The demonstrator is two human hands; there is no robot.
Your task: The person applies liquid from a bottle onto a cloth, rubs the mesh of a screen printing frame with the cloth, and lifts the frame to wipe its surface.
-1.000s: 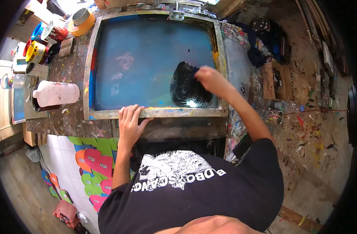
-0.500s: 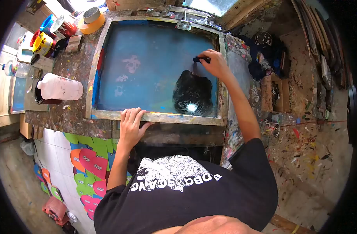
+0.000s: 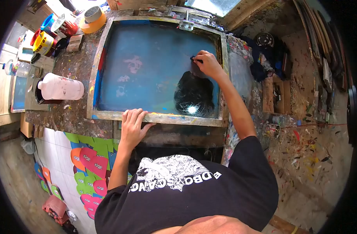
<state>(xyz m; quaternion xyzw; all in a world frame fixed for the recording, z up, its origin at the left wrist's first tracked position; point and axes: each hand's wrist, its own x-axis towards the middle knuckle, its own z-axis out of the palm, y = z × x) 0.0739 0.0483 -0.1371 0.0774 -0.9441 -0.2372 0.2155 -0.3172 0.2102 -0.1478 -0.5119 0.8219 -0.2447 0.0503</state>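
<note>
A screen-printing frame [image 3: 157, 117] lies on the workbench, its wooden border around a blue mesh [image 3: 147, 66] with pale skull-like designs at left. A large glossy black patch [image 3: 194, 93] covers the lower right of the mesh. My left hand [image 3: 133, 124] grips the near rail, fingers over the top and thumb at its front side. Above the black patch, my right hand [image 3: 208, 63] is closed on a small dark wad, apparently a rag [image 3: 193, 59], at the mesh. Most of the wad is hidden by the fingers.
A pale plastic bottle [image 3: 61, 86] lies tilted at left on the paint-stained bench [image 3: 69, 117]. Paint tubs [image 3: 43, 43] and tape rolls [image 3: 92, 21] stand farther back. Metal hinge clamps [image 3: 186, 25] sit behind the frame. Colourful cutouts [image 3: 93, 163] cover a white surface below left.
My right hand has shifted slightly left, and less of the dark wad shows. My left hand stays on the near rail. The view has moved very slightly.
</note>
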